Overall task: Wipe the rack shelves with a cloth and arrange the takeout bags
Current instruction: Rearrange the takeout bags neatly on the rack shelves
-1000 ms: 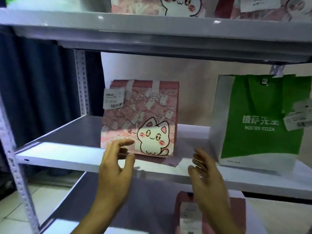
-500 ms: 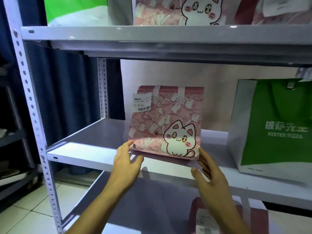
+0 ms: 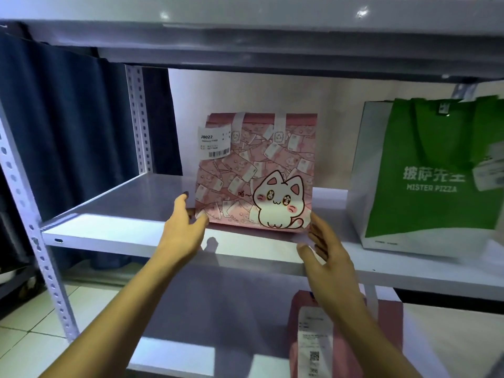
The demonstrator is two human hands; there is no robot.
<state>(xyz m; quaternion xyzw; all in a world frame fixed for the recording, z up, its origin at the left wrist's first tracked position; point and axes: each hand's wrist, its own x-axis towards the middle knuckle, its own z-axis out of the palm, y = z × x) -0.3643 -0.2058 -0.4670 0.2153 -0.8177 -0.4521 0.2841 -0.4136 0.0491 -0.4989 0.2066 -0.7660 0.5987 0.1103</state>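
Note:
A pink takeout bag (image 3: 256, 165) with a white cartoon cat and a J8022 label stands upright on the middle white rack shelf (image 3: 122, 233). My left hand (image 3: 182, 230) pinches its lower left corner, thumb in front and fingers behind. My right hand (image 3: 324, 257) is at the lower right corner with fingers spread, the fingertips against the bag's edge and the thumb off it. A green and white Mister Pizza bag (image 3: 431, 173) stands to the right on the same shelf. No cloth is in view.
The shelf above (image 3: 245, 28) hangs low over the bags. Another pink bag (image 3: 387, 336) with a long receipt stands on the lower shelf under my right forearm. A perforated rack post (image 3: 35, 227) rises at the left, with a dark curtain (image 3: 68, 126) behind it.
Both hands moved up and forward from in front of the shelf edge to the pink bag's lower corners. My left hand has closed on the left corner. My view shifted.

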